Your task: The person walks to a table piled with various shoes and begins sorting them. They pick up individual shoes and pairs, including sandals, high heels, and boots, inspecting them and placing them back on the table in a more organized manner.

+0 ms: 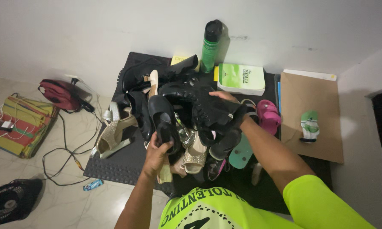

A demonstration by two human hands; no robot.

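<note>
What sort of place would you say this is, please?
Probably a room at home: a heap of shoes on a dark floor mat against a white wall, tiled floor, a small fan.

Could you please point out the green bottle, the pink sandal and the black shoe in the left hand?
Green bottle (209, 50): head view, on its body.
Pink sandal (269, 116): head view, on its top.
Black shoe (162, 116): head view, on its upper.
</note>
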